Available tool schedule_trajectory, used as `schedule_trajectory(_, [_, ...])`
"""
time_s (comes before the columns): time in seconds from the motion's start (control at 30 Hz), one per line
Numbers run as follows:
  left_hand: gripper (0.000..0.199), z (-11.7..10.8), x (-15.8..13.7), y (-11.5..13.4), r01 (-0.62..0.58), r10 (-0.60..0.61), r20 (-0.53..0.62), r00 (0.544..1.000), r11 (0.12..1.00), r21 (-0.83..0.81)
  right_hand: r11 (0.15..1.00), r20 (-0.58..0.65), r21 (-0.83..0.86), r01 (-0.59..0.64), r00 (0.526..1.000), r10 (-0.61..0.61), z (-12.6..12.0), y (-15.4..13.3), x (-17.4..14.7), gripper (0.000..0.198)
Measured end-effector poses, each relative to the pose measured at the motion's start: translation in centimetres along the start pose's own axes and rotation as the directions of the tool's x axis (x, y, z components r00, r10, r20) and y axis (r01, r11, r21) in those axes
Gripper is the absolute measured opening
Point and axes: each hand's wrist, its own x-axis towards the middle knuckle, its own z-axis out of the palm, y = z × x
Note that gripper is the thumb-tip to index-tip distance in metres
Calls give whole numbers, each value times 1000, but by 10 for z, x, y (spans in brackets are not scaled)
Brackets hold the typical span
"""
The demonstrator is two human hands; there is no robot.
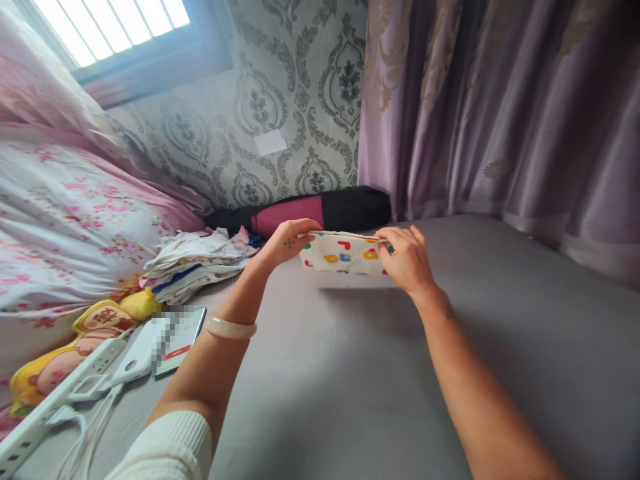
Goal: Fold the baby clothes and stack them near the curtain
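One white patterned cloth point(333, 259), long axis left to right, suspended over the grey sheet point(310, 387), directly between our grips: our left hand point(290, 241) pinches its left end, our right hand point(407, 260) its right, neither nearer. One clothes pile point(200, 260), left.

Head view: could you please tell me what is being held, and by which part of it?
A patterned cloth, held along its upper edge: left grip near one end, right grip near the other.

Left hand point(293, 241) and right hand point(406, 257) gripping folded patterned cloth point(345, 255) above grey bedsheet point(320, 400), clothes pile point(200, 263) at left
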Motion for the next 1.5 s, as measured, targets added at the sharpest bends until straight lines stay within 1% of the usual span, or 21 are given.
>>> schedule_trajectory(0.03, [25,5,-1,-3,-20,25,-61,998,997,80,1000,-35,-14,22,999,-22,3,-1,-1,23])
schedule_trajectory(0.1, [28,16,-7,-10,-30,60,-122,991,972,234,998,-14,-39,51,999,-52,9,-2,-4,25])
schedule_trajectory(0.17, [31,30,-18,-17,-35,74,-100,992,937,347,996,123,-59,68,991,-60,13,0,-7,26])
schedule_trajectory(0.23, [36,43,-34,-21,-51,66,-25,997,917,396,996,323,-62,69,945,-45,12,3,-10,27])
schedule_trajectory(0.3, [42,54,-54,-23,-63,49,45,998,910,409,998,523,-53,41,852,-7,9,4,-12,28])
schedule_trajectory(0.4, [47,65,-81,-21,-103,47,157,987,922,373,999,755,-22,-39,655,43,3,2,-14,30])
schedule_trajectory(0.47, [49,70,-95,-20,-122,40,234,971,929,350,996,855,-18,-84,516,59,2,0,-17,31])
schedule_trajectory(0.53, [50,73,-107,-18,-119,13,302,953,935,333,993,914,-54,-109,396,93,4,-3,-20,32])
schedule_trajectory(0.6, [52,75,-116,-17,-109,-10,350,937,942,318,989,943,-89,-114,311,121,7,-5,-23,34])
schedule_trajectory(0.7, [52,76,-125,-15,-101,-18,385,923,952,288,992,968,-36,-118,243,64,12,-4,-25,30])
schedule_trajectory(0.77, [43,76,-126,-13,-85,-25,386,922,960,265,992,968,4,-122,250,27,15,-2,-25,25])
schedule_trajectory(0.8, [35,76,-125,-11,-69,-35,381,924,964,258,993,960,9,-118,280,25,18,-1,-25,26])
schedule_trajectory(0.83, [27,77,-122,-10,-48,-52,366,929,965,257,994,943,2,-113,332,36,21,-1,-26,29])
schedule_trajectory(0.87, [25,80,-119,-9,-18,-76,335,939,963,268,993,913,-16,-114,404,61,26,-1,-27,31])
schedule_trajectory(0.97, [29,93,-103,-9,134,-193,135,972,924,358,986,729,-71,-150,666,154,45,-7,-33,34])
schedule_trajectory(1.0, [29,98,-97,-10,188,-231,67,971,902,388,984,657,-83,-159,733,174,52,-9,-36,36])
schedule_trajectory(1.03, [31,105,-91,-11,224,-258,29,966,884,409,983,601,-96,-158,778,184,60,-12,-40,38])
schedule_trajectory(1.07, [34,111,-85,-12,245,-279,17,960,871,426,983,569,-112,-148,801,185,67,-15,-44,41])
schedule_trajectory(1.13, [39,124,-75,-15,261,-311,38,950,852,453,983,571,-146,-114,801,178,79,-19,-52,48])
schedule_trajectory(1.27, [48,146,-65,-23,260,-352,98,931,828,497,983,652,-179,-38,744,148,89,-25,-63,56])
schedule_trajectory(1.5, [50,170,-65,-41,170,-253,85,964,826,537,980,693,-196,41,713,109,90,-27,-64,58])
